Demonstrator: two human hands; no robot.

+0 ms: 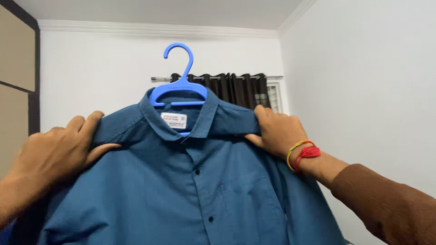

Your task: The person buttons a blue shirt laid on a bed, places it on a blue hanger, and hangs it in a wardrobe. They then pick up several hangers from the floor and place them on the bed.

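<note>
**Blue shirt held up on a hanger by both shoulders**

Nearest the camera, at the lower right, a brown sleeve (390, 204) covers the right forearm, and red and yellow threads (303, 152) circle the wrist just above it. At the lower left the bare left forearm comes in from the frame's edge.

Both hands are raised at chest height and closed on a shirt (190, 190). The left hand (56, 152) pinches the shirt's shoulder, fingers curled over the top of the cloth and thumb pressed underneath. The right hand (277, 131) grips the other shoulder the same way, fingers over the seam, thumb below.

Between the hands the shirt hangs front-on, filling the middle and bottom of the view. It is a dark teal-blue button-up with a pointed collar (181, 115), small dark buttons down the placket and a chest pocket (247, 197) on the side of the right hand. A white label (174, 120) sits inside the back of the neck. The top button is undone, so the collar spreads open.

A bright blue plastic hanger (179, 86) sits inside the shoulders, its hook standing free above the collar, hung on nothing.

Behind are white walls, a dark curtain (236, 88) on a rod, and a brown panel (16, 81) at the far left.
</note>
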